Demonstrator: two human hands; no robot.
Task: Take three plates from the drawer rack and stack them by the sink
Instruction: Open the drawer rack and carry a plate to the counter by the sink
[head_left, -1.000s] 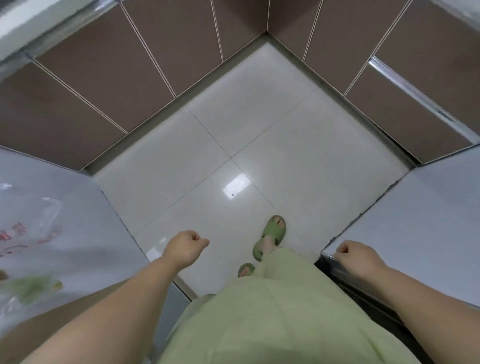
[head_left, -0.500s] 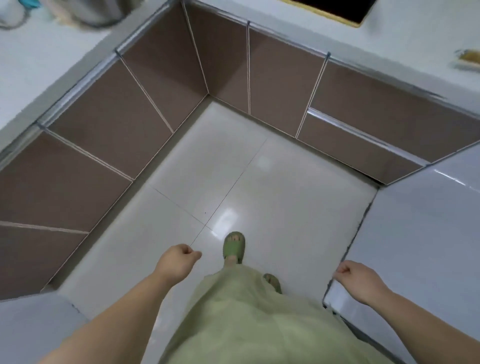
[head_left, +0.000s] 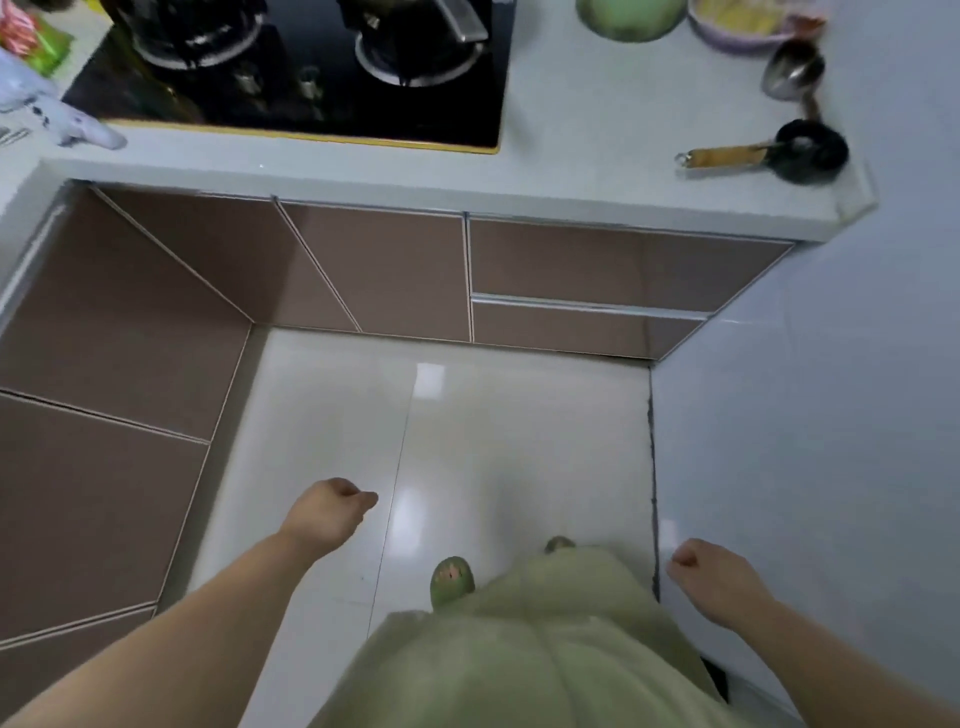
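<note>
No plates, drawer rack or sink show in the head view. Brown cabinet fronts run under the white counter, with two shut drawers (head_left: 587, 291) stacked at the right end, the lower one (head_left: 582, 327) under a metal handle strip. My left hand (head_left: 327, 512) hangs over the floor with its fingers curled and nothing in it. My right hand (head_left: 711, 577) is a loose fist near the white panel on the right, also holding nothing.
A black gas hob (head_left: 306, 73) sits in the white counter (head_left: 571, 166) ahead. A small black pan (head_left: 800, 150), a metal ladle (head_left: 792, 70), a green melon (head_left: 631, 15) and a bowl (head_left: 743, 23) lie at its right. A tall white panel (head_left: 831, 415) borders the floor on the right.
The view has risen and swung from the floor corner to the hob counter. I have stepped forward; both hands stay curled and hold nothing.
</note>
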